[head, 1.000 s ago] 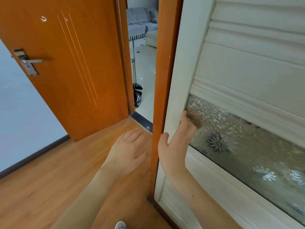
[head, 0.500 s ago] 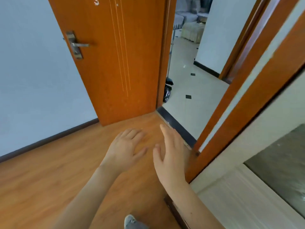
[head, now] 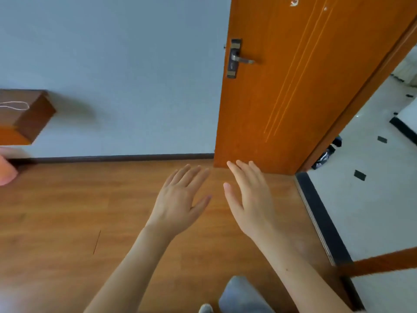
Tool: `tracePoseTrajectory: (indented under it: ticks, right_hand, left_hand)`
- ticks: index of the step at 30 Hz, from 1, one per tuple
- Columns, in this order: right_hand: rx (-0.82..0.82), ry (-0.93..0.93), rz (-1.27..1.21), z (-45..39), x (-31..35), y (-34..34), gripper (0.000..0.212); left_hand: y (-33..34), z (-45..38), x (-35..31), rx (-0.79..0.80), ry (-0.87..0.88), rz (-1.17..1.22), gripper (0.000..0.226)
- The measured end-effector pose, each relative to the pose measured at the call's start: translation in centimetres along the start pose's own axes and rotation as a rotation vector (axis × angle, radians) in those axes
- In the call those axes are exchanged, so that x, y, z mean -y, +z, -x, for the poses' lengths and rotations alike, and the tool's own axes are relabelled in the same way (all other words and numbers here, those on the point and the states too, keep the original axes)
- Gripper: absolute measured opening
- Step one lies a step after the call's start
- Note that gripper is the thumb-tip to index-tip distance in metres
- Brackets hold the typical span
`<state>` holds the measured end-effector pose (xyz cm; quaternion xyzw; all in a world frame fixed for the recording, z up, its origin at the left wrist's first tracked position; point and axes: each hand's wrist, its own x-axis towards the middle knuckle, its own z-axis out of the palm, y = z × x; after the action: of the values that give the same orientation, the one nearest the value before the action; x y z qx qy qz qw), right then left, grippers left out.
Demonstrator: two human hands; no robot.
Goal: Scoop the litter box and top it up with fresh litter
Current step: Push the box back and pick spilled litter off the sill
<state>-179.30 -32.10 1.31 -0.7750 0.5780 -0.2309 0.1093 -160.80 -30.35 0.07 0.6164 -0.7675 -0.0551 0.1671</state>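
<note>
No litter box, scoop or litter shows in the head view. My left hand [head: 182, 198] hovers palm down over the wooden floor [head: 67, 211], fingers apart and empty. My right hand [head: 249, 197] floats beside it to the right, also spread and holding nothing, its fingertips near the bottom corner of the orange door [head: 282, 98]. Both forearms reach in from the lower edge of the view.
The orange door stands open against a pale wall [head: 112, 64], its metal handle [head: 239, 58] facing me. A dark threshold [head: 320, 218] leads right onto white tiles [head: 372, 211] with a black bag [head: 327, 154]. A brown cabinet corner [head: 29, 116] juts in at left. My grey-clad knee [head: 241, 297] is below.
The view has swung left, away from the white sliding panel. My right hand let go of that panel's edge and now hovers free beside my left hand.
</note>
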Motion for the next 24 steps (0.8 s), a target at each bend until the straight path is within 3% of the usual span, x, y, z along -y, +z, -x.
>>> tracePoseTrajectory:
  ticks: [15,24]
  right_hand:
    - [0.356,-0.556,-0.284,-24.7,7.5,12.6,0.061]
    - [0.621,-0.944,-0.433,-28.3,19.1,20.2,0.056]
  left_hand:
    - [-3.1,-5.9,14.4,-0.18,-0.724,-0.158,0.059]
    - [-4.7,-1.5,18.3,-0.345,-1.221,-0.172,0.06]
